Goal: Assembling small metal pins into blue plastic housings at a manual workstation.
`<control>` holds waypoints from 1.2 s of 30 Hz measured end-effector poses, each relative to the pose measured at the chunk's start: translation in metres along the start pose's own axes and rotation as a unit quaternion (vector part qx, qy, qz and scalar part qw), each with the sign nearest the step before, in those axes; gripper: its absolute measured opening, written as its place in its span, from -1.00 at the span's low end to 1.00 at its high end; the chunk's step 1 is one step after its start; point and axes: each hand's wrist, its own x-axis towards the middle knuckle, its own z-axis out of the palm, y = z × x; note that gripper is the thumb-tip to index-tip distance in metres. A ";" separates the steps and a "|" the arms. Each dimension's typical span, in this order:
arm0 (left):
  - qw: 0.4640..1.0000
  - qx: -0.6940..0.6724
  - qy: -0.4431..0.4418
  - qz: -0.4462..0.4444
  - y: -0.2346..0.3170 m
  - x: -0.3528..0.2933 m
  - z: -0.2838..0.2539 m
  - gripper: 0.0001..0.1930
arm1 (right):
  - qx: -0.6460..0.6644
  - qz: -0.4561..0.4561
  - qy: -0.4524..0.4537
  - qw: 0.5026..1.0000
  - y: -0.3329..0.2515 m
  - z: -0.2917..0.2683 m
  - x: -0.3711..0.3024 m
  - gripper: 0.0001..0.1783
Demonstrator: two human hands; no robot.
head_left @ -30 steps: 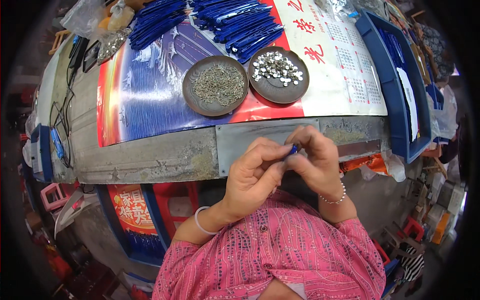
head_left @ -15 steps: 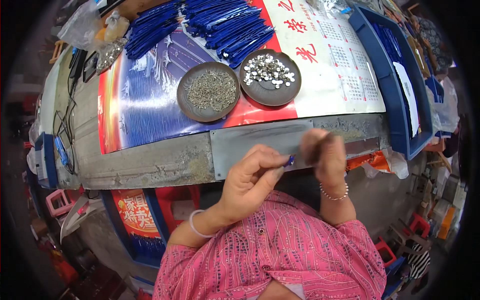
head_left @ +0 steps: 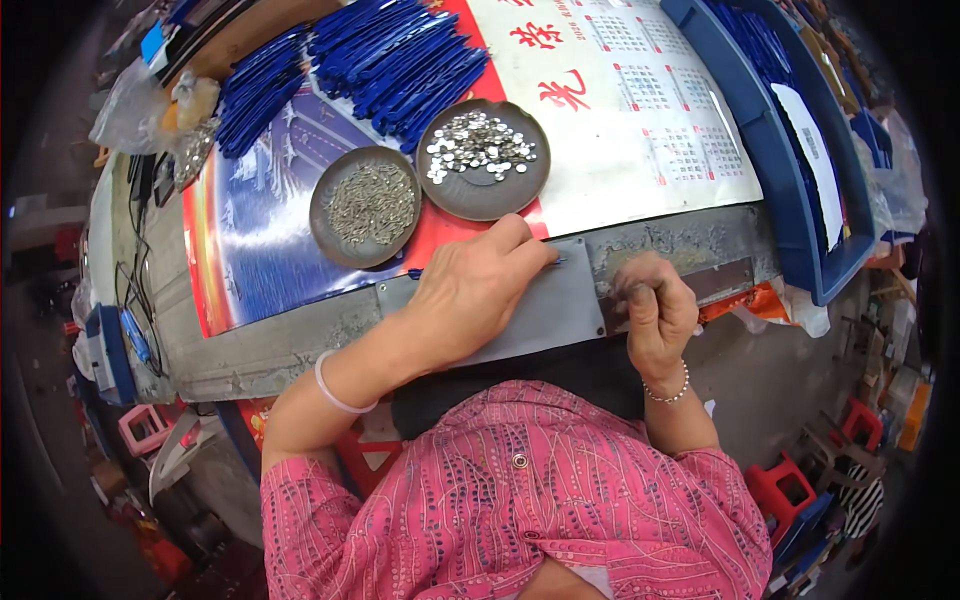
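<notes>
— Where are the hands?

— Both at the near edge of the bench (head_left: 250, 345). The left hand (head_left: 470, 295) lies over a grey metal plate (head_left: 545, 315), fingers (head_left: 525, 240) closed on a thin blue strip (head_left: 415, 272) whose end pokes out on the hand's left.

— And the right hand (head_left: 655, 310)?

— Curled into a loose fist just beside the plate's right end; whether it holds anything, I cannot tell.

— What sits behind?

— Two round brown dishes: the left dish (head_left: 365, 205) with fine grey pins, the right dish (head_left: 483, 160) with shiny silver bits. Blue strips are piled (head_left: 390, 60) towards the far edge.
</notes>
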 end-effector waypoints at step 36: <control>0.788 -0.559 0.204 -0.159 0.056 -0.068 0.019 -0.77 | 0.043 -0.007 -0.095 0.994 -0.050 0.056 0.013 -0.86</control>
